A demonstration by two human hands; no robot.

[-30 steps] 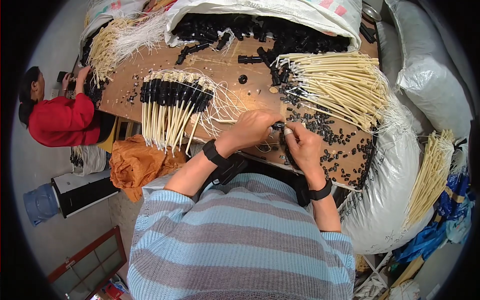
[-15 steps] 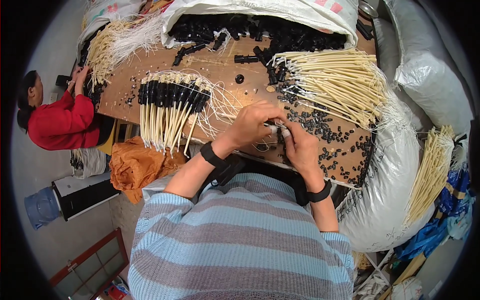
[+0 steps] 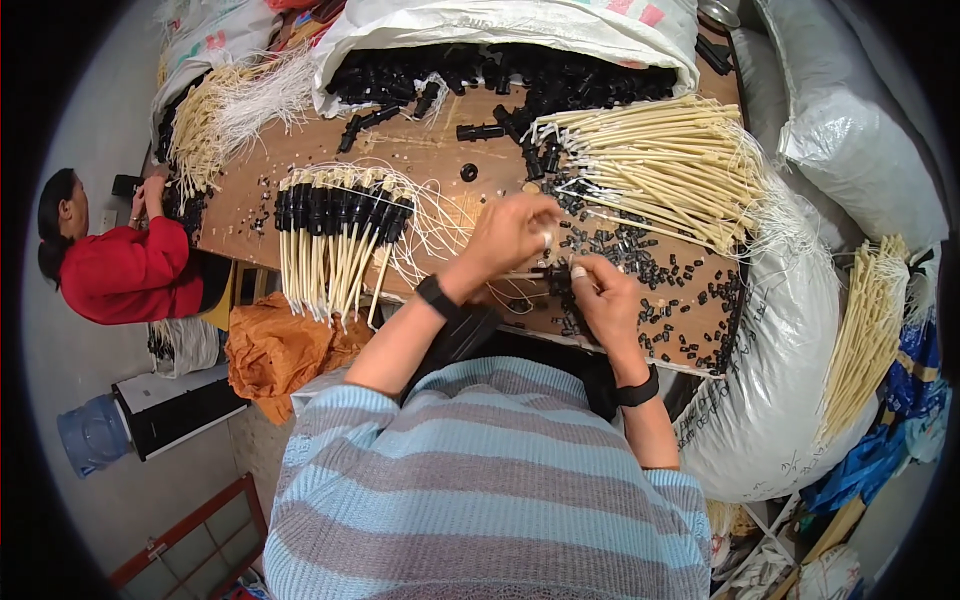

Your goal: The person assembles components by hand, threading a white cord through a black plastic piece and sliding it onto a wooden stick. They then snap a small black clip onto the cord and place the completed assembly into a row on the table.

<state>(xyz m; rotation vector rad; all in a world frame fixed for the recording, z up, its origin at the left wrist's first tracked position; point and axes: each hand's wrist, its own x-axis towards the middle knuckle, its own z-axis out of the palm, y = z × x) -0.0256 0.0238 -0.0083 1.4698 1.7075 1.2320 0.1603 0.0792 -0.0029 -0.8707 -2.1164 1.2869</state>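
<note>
My right hand point(image 3: 606, 300) is closed in a pinch beside the table's front edge. At its fingertips is a black tubular fitting point(image 3: 556, 277), in line with a thin pale rod that points left; the fingers partly hide it. Raised a little above the table, my left hand point(image 3: 508, 238) has its thumb and forefinger apart, slightly blurred, with nothing visible between them. A whitish wrap covers its thumb tip. Small black caps point(image 3: 650, 265) lie scattered around and right of my hands. To the left lies a row of cream tubes with black fittings point(image 3: 340, 215) and loose white wires.
A bundle of cream tubes point(image 3: 660, 165) lies at the back right. Behind it, a white sack point(image 3: 480, 25) spills black fittings. Stuffed sacks point(image 3: 770, 380) crowd the table's right side. A person in red point(image 3: 130, 265) works at the far left. Orange cloth point(image 3: 275, 345) hangs near the front-left edge.
My hands were together over the work; now the left hand has come away, up and left, its fingers parting. My right hand stays nearly in place, with the black fitting beside its fingertips.
</note>
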